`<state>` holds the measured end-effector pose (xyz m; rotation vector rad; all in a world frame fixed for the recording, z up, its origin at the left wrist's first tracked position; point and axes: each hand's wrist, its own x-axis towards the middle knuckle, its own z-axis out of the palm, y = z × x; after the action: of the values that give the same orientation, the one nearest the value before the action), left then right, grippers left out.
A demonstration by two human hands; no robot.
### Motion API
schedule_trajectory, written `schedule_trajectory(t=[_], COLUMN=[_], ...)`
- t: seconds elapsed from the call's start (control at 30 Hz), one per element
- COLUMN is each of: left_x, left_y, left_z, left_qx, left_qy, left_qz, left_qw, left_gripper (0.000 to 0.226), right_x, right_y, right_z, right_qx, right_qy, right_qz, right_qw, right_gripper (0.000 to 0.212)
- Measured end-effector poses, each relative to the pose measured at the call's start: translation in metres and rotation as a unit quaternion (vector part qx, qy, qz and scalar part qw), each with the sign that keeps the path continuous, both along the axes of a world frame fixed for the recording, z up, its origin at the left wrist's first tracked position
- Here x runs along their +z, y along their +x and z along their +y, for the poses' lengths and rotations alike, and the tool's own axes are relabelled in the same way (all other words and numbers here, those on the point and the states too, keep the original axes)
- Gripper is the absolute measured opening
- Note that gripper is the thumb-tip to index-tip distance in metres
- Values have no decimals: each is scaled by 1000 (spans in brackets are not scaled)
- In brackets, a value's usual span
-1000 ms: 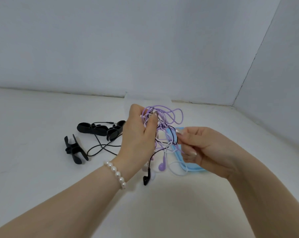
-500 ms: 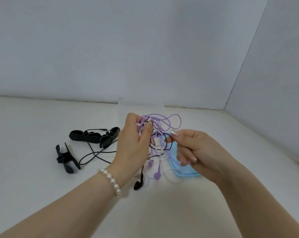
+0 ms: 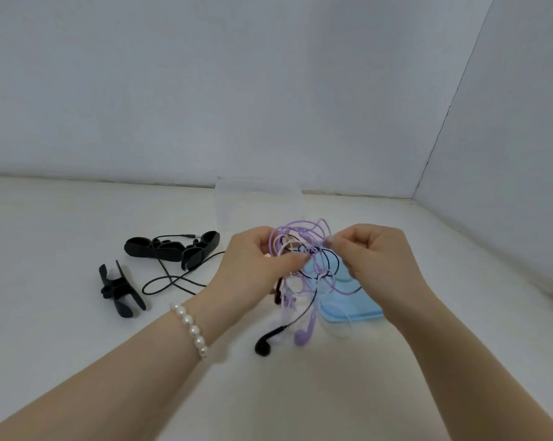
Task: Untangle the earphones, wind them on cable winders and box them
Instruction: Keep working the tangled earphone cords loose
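Earphones [image 3: 303, 265], purple, black and pale cords knotted into one bundle, are held above the table [image 3: 62, 329] between the two hands. The left hand [image 3: 256, 275] is clenched round the near side of the bundle, fingertips pressed into the cords; the right hand [image 3: 373, 259] pinches a purple loop at the bundle's upper right edge between thumb and forefinger. A black earbud [image 3: 264, 343] and a purple earbud [image 3: 303, 332] hang below the left fingers, just above the surface. Black cable winders [image 3: 173, 249], with a black cord [image 3: 173, 283] trailing among them, lie well to the left of the left hand; a blue box [image 3: 351, 310] lies below and behind the right hand. Risk is judged as follows: if the pinched loop is drawn out while the left grip remains tight, the knot is likely to be cinched instead of loosened, and a thin cord may be strained at an earbud. Compared with half a second earlier, the right hand has been raised from beside the bundle's lower middle to its top, and the two hands are now level.
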<state>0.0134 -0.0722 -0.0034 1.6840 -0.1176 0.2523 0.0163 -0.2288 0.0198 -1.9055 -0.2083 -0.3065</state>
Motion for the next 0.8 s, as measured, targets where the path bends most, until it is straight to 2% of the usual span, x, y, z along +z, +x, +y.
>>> schedule_trajectory(t=[0.1, 0.23, 0.3, 0.4, 0.5, 0.67, 0.73, 0.8], left_x=[-3, -2, -3, -3, -5, 0, 3, 5], left_y=[-1, 2, 4, 2, 1, 1, 0, -4], left_z=[-3, 0, 2, 0, -4, 2, 3, 2], left_qx=[-49, -116, -105, -27, 7, -10, -19, -32], left_qy=[-10, -138, -125, -7, 56, -19, -24, -15], left_qz=[55, 129, 108, 15, -30, -17, -18, -17], left_qw=[997, 975, 981, 1000, 998, 1000, 999, 999], left_gripper=[12, 8, 10, 10, 14, 17, 7, 9], right_x=[7, 10, 11, 10, 10, 11, 10, 9], right_y=[-6, -7, -8, -10, -9, -5, -3, -3], right_z=[2, -4, -6, -5, -10, -15, -15, -14], right_qx=[55, 70, 81, 141, 183, 148, 135, 140], right_qy=[37, 17, 9, 2, -20, -1, 22, 51], right_qz=[17, 32, 30, 44, 72, 65, 51, 50], right_qw=[998, 997, 996, 989, 980, 987, 989, 988], right_gripper=[12, 13, 15, 17, 24, 20, 16, 15])
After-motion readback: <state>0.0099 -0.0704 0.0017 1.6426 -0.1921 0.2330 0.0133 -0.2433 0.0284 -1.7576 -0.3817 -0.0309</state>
